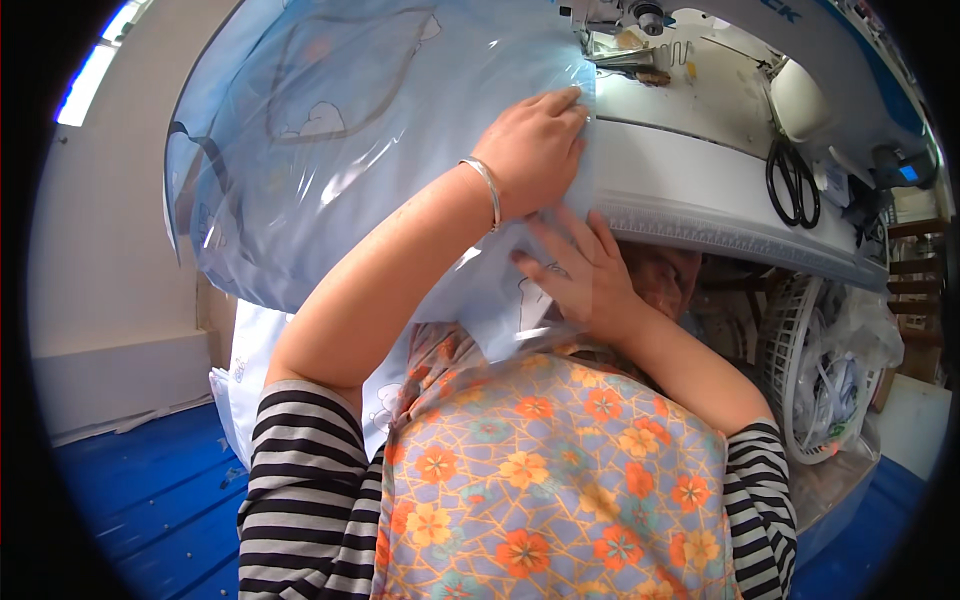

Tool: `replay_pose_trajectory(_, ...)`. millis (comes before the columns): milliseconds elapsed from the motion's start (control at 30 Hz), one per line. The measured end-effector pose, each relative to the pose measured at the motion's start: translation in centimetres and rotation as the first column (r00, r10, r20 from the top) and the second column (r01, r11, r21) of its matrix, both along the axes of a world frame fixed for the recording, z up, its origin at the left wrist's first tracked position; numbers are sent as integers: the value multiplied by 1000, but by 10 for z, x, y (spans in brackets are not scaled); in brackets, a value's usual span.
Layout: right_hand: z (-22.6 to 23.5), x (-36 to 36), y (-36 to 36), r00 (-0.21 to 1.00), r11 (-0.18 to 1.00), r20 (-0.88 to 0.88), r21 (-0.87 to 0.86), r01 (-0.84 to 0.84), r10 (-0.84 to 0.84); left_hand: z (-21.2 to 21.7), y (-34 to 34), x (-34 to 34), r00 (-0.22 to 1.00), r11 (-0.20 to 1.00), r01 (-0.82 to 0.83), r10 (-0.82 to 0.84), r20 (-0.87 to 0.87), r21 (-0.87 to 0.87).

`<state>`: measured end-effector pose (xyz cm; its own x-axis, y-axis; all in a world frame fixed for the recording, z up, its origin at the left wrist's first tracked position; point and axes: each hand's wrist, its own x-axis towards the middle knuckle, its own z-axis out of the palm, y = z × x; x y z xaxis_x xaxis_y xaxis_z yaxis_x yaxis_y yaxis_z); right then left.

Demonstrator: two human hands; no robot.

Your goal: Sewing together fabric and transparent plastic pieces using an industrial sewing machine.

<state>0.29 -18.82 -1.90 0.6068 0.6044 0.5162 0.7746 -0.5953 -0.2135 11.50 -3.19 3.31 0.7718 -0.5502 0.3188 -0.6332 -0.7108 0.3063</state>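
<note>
A light blue sheet (400, 170) with a clear, shiny layer and dark trim covers the left of the sewing machine's table. My left hand (532, 150), with a silver bangle at the wrist, lies flat on the sheet. Its fingertips rest by the right edge, just in front of the sewing machine's presser foot (590, 58). Closer to my body is my right hand (590, 275), fingers spread at the sheet's near right edge. Those fingers are a little smeared, and I cannot tell whether they lie over or under the clear layer. White printed fabric (380, 395) hangs below the sheet.
A clear ruler strip (700, 232) runs along the table's front edge. Black-handled scissors (792, 183) lie at the right. Metal tools (640, 70) sit beside the presser foot. A white basket (790, 370) with plastic bags stands low at the right.
</note>
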Motion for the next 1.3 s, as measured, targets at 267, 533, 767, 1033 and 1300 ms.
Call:
replay_pose_trajectory(267,17,19,-23,995,930,-97,367,14,24,-10,-1,17,980,987,23,-54,193,162)
replay_pose_trajectory(533,16,25,-29,994,954,-107,299,23,10,19,-13,10,994,949,94,-73,-79,302)
replay_pose_trajectory(767,-4,-44,-242,600,483,-268,393,783,-754,14,-20,-30,996,978,84,-83,-14,192)
replay_pose_trajectory(1033,-86,-107,-480,17,-43,-713,66,997,-701,-11,-27,-20,982,999,16,-24,187,46)
replay_pose_trajectory(1300,-128,-69,-507,-249,-147,-352,-291,945,-902,-12,-32,-22,983,999,-39,37,179,11)
